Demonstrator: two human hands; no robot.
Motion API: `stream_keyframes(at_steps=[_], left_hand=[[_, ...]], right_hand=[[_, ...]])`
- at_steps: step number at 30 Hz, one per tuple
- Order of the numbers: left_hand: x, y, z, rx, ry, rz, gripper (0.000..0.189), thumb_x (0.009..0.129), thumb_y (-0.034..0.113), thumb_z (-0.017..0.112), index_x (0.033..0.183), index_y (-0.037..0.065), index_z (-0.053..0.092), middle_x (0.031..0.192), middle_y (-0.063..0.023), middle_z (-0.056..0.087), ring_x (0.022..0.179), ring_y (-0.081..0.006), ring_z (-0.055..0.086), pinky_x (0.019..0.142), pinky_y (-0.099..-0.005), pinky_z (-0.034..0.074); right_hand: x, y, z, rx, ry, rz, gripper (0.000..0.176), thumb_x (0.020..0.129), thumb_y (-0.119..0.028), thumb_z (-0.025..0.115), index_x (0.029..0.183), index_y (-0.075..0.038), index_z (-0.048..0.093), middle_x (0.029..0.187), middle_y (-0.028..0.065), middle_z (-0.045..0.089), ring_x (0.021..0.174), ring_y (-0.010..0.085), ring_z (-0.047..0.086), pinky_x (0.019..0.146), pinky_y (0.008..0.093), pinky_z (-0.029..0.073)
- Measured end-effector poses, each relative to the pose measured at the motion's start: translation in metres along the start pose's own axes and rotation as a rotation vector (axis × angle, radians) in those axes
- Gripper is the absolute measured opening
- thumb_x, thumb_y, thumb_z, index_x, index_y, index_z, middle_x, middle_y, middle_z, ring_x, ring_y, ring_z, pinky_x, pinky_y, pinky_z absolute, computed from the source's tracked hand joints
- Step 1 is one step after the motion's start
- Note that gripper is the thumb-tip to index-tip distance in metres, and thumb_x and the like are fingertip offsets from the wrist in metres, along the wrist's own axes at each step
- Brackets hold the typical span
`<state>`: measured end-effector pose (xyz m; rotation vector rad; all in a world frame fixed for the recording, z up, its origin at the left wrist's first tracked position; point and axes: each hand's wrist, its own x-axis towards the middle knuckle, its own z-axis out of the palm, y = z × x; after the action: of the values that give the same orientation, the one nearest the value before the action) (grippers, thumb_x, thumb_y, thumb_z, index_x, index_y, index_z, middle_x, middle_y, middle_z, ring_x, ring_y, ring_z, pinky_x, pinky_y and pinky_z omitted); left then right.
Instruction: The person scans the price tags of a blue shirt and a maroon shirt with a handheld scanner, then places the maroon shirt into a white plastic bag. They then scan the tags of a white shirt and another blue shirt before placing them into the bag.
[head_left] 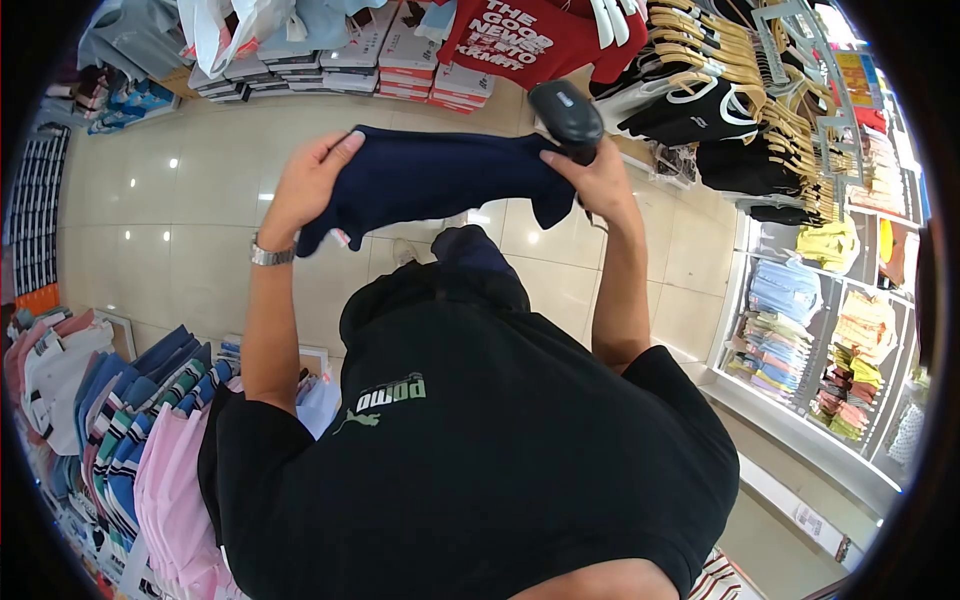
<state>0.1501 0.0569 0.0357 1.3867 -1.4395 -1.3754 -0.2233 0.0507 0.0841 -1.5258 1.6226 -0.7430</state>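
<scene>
A dark navy garment is stretched between my two hands, held out in front of my body above the floor. My left hand, with a metal watch on its wrist, is closed on the garment's left end. My right hand pinches the garment's right end and also grips a black handheld barcode scanner, whose head points up and away from me. A small white and red tag shows under the garment's left end. The garment's exact kind is hard to tell.
Boxes are stacked ahead beside a red printed shirt. Black tops on wooden hangers hang at the front right. Shelves of folded clothes stand right. Pink and striped shirts hang close on my left. Tiled floor lies between.
</scene>
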Motion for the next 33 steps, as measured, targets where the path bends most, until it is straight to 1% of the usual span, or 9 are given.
stream_keyframes(at_steps=[10, 14, 17, 18, 22, 25, 28, 30, 33], left_hand=[[0.034, 0.103, -0.079, 0.448, 0.039, 0.377, 0.039, 0.104, 0.035, 0.054, 0.100, -0.003, 0.061, 0.077, 0.0028, 0.053, 0.074, -0.0064, 0.044, 0.070, -0.0235, 0.041], [0.068, 0.128, -0.105, 0.408, -0.013, 0.439, 0.042, 0.105, 0.039, 0.051, 0.103, -0.002, 0.062, 0.078, 0.0038, 0.054, 0.074, -0.0048, 0.046, 0.070, -0.0216, 0.042], [0.079, 0.151, -0.113, 0.456, -0.010, 0.480, 0.041, 0.105, 0.038, 0.052, 0.102, -0.001, 0.062, 0.078, 0.0044, 0.054, 0.073, -0.0041, 0.046, 0.069, -0.0209, 0.041], [0.081, 0.155, -0.110, 0.454, 0.002, 0.522, 0.041, 0.105, 0.038, 0.052, 0.102, -0.001, 0.062, 0.078, 0.0043, 0.053, 0.073, -0.0040, 0.045, 0.069, -0.0208, 0.041], [0.090, 0.169, -0.120, 0.546, -0.129, 0.390, 0.041, 0.104, 0.038, 0.054, 0.105, -0.003, 0.062, 0.081, 0.0036, 0.056, 0.075, -0.0043, 0.048, 0.070, -0.0208, 0.042], [0.063, 0.200, -0.115, 0.631, -0.249, 0.467, 0.038, 0.103, 0.036, 0.056, 0.105, -0.002, 0.063, 0.083, 0.0035, 0.059, 0.078, -0.0040, 0.050, 0.074, -0.0198, 0.043], [0.019, 0.224, -0.099, 0.139, -0.080, 0.568, 0.033, 0.102, 0.032, 0.057, 0.105, 0.000, 0.066, 0.083, 0.0036, 0.060, 0.080, -0.0063, 0.054, 0.076, -0.0213, 0.045], [0.021, 0.199, -0.079, -0.105, 0.028, 0.650, 0.032, 0.101, 0.032, 0.058, 0.104, 0.001, 0.066, 0.083, 0.0032, 0.060, 0.080, -0.0069, 0.055, 0.076, -0.0218, 0.045], [0.032, 0.120, -0.016, -0.432, 0.102, 0.591, 0.032, 0.099, 0.031, 0.059, 0.103, 0.001, 0.066, 0.083, 0.0027, 0.061, 0.079, -0.0078, 0.055, 0.075, -0.0226, 0.045]], right_hand=[[0.036, -0.061, -0.063, 0.253, 0.121, -0.439, 0.037, 0.077, -0.014, 0.086, 0.107, -0.001, 0.069, 0.095, 0.0013, 0.066, 0.087, 0.0118, 0.061, 0.082, 0.0261, 0.049], [0.065, -0.071, -0.089, 0.407, 0.037, -0.357, 0.029, 0.080, -0.010, 0.081, 0.105, -0.006, 0.067, 0.096, 0.0019, 0.066, 0.086, 0.0112, 0.064, 0.079, 0.0271, 0.051], [0.044, -0.122, -0.073, 0.643, 0.144, -0.368, 0.030, 0.078, -0.004, 0.081, 0.102, -0.004, 0.062, 0.088, 0.0012, 0.063, 0.079, 0.0111, 0.060, 0.068, 0.0254, 0.049], [0.070, -0.095, -0.094, 0.581, 0.055, -0.272, 0.031, 0.076, -0.001, 0.082, 0.100, -0.005, 0.063, 0.092, 0.0008, 0.062, 0.082, 0.0114, 0.060, 0.069, 0.0246, 0.049], [0.063, -0.109, -0.101, 0.481, 0.037, -0.305, 0.029, 0.075, -0.001, 0.081, 0.098, -0.006, 0.063, 0.089, 0.0006, 0.061, 0.081, 0.0117, 0.060, 0.071, 0.0248, 0.050], [0.047, -0.126, -0.111, 0.544, -0.074, -0.324, 0.031, 0.077, 0.001, 0.078, 0.102, -0.005, 0.062, 0.090, 0.0018, 0.061, 0.080, 0.0131, 0.061, 0.074, 0.0261, 0.051], [0.041, -0.150, -0.116, 0.915, -0.349, -0.487, 0.033, 0.082, 0.002, 0.070, 0.113, -0.003, 0.059, 0.100, 0.0084, 0.065, 0.084, 0.0185, 0.067, 0.079, 0.0295, 0.057], [0.044, -0.160, -0.110, 1.085, -0.278, -0.253, 0.021, 0.085, -0.002, 0.068, 0.106, 0.001, 0.063, 0.100, 0.0128, 0.070, 0.088, 0.0216, 0.071, 0.080, 0.0315, 0.059], [0.070, -0.175, -0.097, 1.083, -0.287, -0.153, 0.012, 0.085, -0.001, 0.068, 0.096, 0.004, 0.066, 0.091, 0.0121, 0.072, 0.083, 0.0205, 0.072, 0.079, 0.0314, 0.060]])
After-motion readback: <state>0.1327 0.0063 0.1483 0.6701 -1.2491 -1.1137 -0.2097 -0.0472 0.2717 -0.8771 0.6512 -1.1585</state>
